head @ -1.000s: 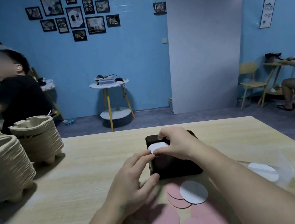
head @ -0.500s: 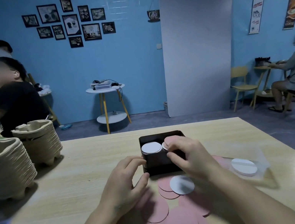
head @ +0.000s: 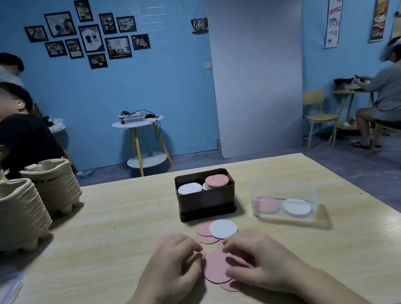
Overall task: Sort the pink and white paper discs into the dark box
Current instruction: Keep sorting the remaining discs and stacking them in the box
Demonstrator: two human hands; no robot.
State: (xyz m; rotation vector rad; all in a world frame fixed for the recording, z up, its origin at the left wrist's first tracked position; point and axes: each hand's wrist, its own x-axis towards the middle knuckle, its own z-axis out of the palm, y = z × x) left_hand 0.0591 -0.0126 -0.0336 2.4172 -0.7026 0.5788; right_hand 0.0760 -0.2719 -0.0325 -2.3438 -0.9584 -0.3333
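The dark box (head: 206,203) stands open at the middle of the wooden table. Inside it, a stack of white discs (head: 189,188) sits on the left and a stack of pink discs (head: 216,181) on the right. Loose discs lie in front of the box: one white disc (head: 223,228) on top of small pink ones (head: 203,229), and a larger pink disc (head: 217,267) nearer me. My left hand (head: 172,268) and my right hand (head: 258,259) lie on either side of that pink disc. Their loosely curled fingertips touch the pile, and no disc is lifted.
A clear plastic tub (head: 283,188) at the right of the box holds a pink disc (head: 268,204) and a white disc (head: 296,206). Two stacks of pulp egg trays (head: 6,218) stand at the table's left edge. Other people sit at tables in the background.
Both hands have drawn back from the dark box toward me and come down on the loose pink discs. The white disc placed earlier now lies in the box's left side.
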